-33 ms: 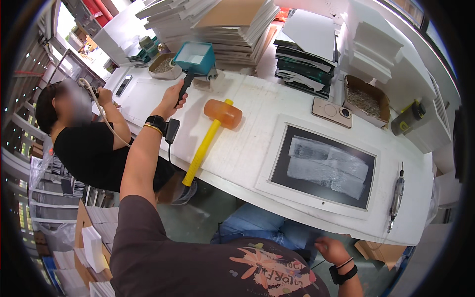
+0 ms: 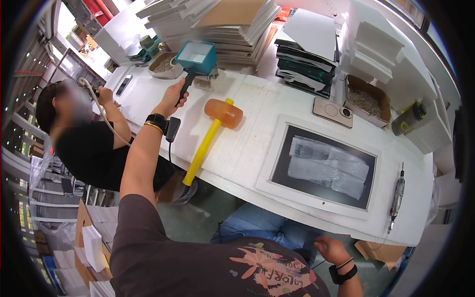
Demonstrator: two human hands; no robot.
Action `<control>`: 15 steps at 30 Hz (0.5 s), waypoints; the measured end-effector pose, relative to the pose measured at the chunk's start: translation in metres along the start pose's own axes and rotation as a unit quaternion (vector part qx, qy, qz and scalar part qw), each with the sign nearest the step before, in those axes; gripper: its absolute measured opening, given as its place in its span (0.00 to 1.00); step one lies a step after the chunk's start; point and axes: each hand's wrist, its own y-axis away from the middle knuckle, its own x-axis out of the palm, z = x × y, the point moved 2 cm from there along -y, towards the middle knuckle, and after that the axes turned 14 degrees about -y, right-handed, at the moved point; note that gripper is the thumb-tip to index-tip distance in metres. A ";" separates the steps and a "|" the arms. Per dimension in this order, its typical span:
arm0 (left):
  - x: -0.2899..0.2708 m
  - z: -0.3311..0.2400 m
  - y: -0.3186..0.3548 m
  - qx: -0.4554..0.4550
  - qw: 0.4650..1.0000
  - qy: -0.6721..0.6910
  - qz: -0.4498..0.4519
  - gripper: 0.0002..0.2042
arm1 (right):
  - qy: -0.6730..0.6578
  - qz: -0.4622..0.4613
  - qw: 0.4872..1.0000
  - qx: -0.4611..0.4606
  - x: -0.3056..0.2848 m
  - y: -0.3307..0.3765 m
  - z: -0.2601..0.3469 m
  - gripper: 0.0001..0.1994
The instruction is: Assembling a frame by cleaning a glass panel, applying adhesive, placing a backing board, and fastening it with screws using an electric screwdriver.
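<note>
My left hand (image 2: pixel 176 95) is closed round the black handle (image 2: pixel 185 89) of a teal box-shaped tool (image 2: pixel 196 68) with a white inside. The tool is at the back left of the white table. Just right of that hand lies a mallet with an orange head (image 2: pixel 223 113) and a yellow handle (image 2: pixel 202 154); the handle's end juts past the table's front edge. Below the table edge, beside my lap, my right hand (image 2: pixel 334 250) has curled fingers, and I see nothing in them. A white-framed panel (image 2: pixel 267 179) with clear film on its dark centre lies on the table, nearest to that hand.
A slim metal power tool (image 2: pixel 397 198) lies on the right. Behind the panel are a phone (image 2: pixel 332 112) and a box of small metal pieces (image 2: pixel 366 99). Stacked boards (image 2: pixel 237 37) and dark frames (image 2: pixel 304 59) line the back. A co-worker (image 2: pixel 94 148) in black works at the left.
</note>
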 end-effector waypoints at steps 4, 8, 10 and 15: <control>0.002 -0.001 -0.006 -0.019 0.999 0.008 0.028 0.16 | -0.019 -0.011 0.998 -0.051 -0.001 -0.016 0.031 0.10; -0.003 -0.007 -0.008 -0.030 0.999 -0.044 0.000 0.18 | -0.027 -0.010 0.997 -0.071 0.003 -0.023 0.051 0.09; -0.002 -0.008 -0.011 -0.021 0.995 -0.098 -0.030 0.19 | -0.045 0.008 0.995 -0.084 0.006 -0.024 0.059 0.09; -0.001 -0.043 -0.010 0.287 0.675 -0.609 -0.301 0.18 | -0.035 0.009 0.993 -0.111 0.008 -0.026 0.060 0.09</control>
